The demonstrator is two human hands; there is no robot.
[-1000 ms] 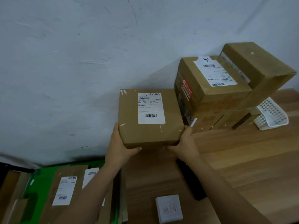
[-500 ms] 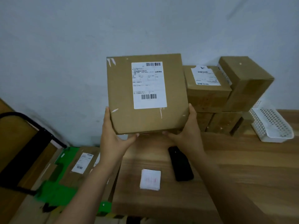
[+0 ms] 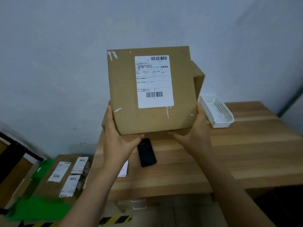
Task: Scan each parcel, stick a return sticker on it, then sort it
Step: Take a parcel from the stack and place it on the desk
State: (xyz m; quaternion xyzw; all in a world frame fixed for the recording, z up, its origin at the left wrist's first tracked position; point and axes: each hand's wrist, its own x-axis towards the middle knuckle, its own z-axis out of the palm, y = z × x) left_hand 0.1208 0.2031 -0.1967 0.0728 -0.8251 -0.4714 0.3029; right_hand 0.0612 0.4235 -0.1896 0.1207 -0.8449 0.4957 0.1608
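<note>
Pale blue-grey wall is seen across the upper half of the view, with a wooden table (image 3: pixel 246 153) set against it from the centre out to four o'clock. At nine o'clock a black frame (image 3: pixel 14 145) is blurred at the edge. At eight o'clock, on the floor beside the table, brown boxes (image 3: pixel 54 182) with white labels are laid flat on a green surface (image 3: pixel 36 208). The lower left corner of the parcel (image 3: pixel 151 115) is gripped by the left hand (image 3: pixel 118 141), entering the view at seven o'clock: the fingers are held close together up the side, partly hidden behind the cardboard, and the thumb is stretched along the bottom edge. A small white pad (image 3: pixel 124 169) is laid on the table under that wrist, half covered. The parcel is held upright in the air at the centre, above the table's back edge, its face turned to the camera, with a white label (image 3: pixel 154 81) bearing two barcodes stuck on its upper right part, toward one o'clock. At six o'clock from it, a black handheld device (image 3: pixel 147 153) is laid flat on the table. The lower right corner is gripped by the right hand (image 3: pixel 196 133) likewise, fingers together up the side, thumb along the bottom edge. Part of another cardboard box (image 3: pixel 198 76) is seen behind the parcel's right edge. At three o'clock a white slotted basket (image 3: pixel 216 112) is set on the table, just beside the right hand.
</note>
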